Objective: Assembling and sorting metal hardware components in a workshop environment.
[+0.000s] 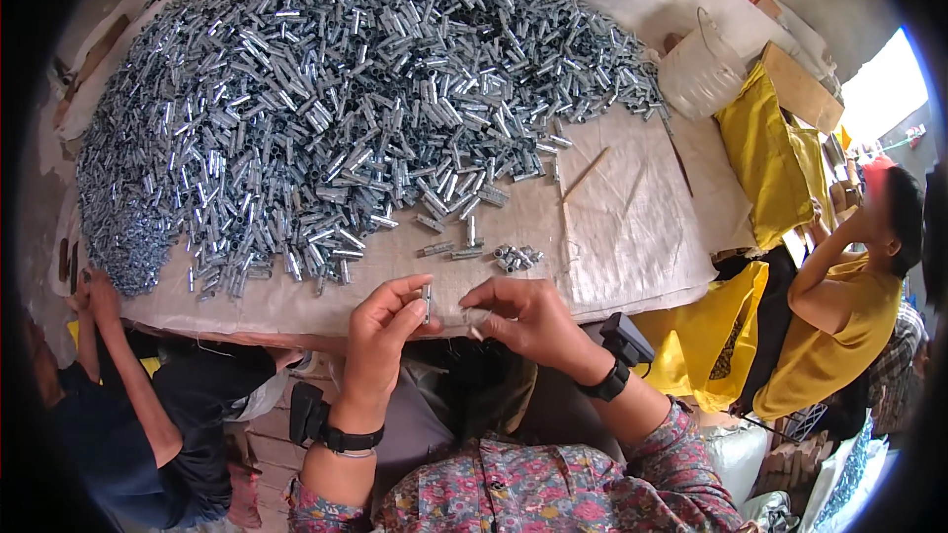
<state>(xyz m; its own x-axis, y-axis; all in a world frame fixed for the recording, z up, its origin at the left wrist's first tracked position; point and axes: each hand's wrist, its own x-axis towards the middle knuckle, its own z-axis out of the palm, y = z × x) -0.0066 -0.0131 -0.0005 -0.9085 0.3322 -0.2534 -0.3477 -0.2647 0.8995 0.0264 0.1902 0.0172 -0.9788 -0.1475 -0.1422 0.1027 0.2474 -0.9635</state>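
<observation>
My left hand (387, 324) pinches a short shiny metal sleeve (427, 302) upright between thumb and fingertips, just off the table's near edge. Close beside it, my right hand (525, 319) is closed at the fingertips around a small pale, blurred piece (475, 318) whose kind I cannot make out. Beyond the hands lies a little cluster of short metal pieces (517, 258), with a few loose sleeves (467, 255) to its left. A huge heap of similar metal sleeves (375, 89) covers most of the far and left table.
A pale sheet (642, 207) covers the table, with a thin wooden stick (587, 175) on it. A translucent bucket (701, 69) stands far right, near yellow sacks (760, 153). One person (839, 316) sits at the right; another person's hands (97, 296) work at the left edge.
</observation>
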